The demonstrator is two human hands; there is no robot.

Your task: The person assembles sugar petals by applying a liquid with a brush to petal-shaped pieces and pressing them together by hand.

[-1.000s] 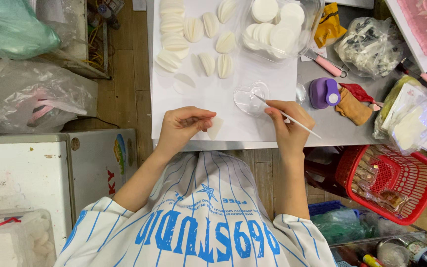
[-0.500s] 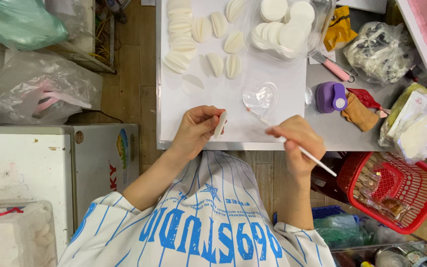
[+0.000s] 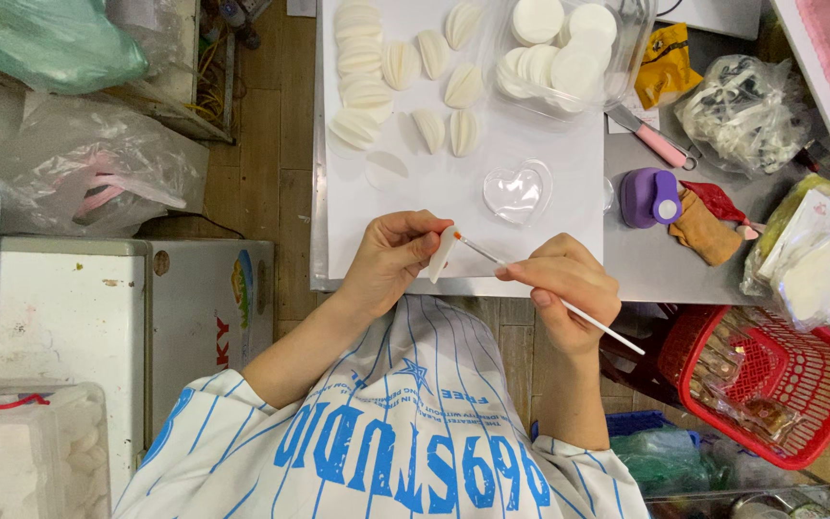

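Left hand (image 3: 391, 258) is pinched shut on a small white folded soft-looking piece (image 3: 442, 254) just over the near edge of the white table (image 3: 569, 216). Right hand (image 3: 569, 288) is closed round a thin white stick brush (image 3: 549, 293), tip at the fold. Press too hard and I'd guess that floppy piece creases or slips. The clear plastic heart-shaped dish (image 3: 517, 191) sits close by.

Two hands, one thin brush (image 3: 549, 293), one clear heart-shaped dish (image 3: 517, 190), one purple punch (image 3: 651, 198), one red basket (image 3: 780, 384) and seven folded white shells (image 3: 431, 129) lying singly on the white sheet (image 3: 569, 216).
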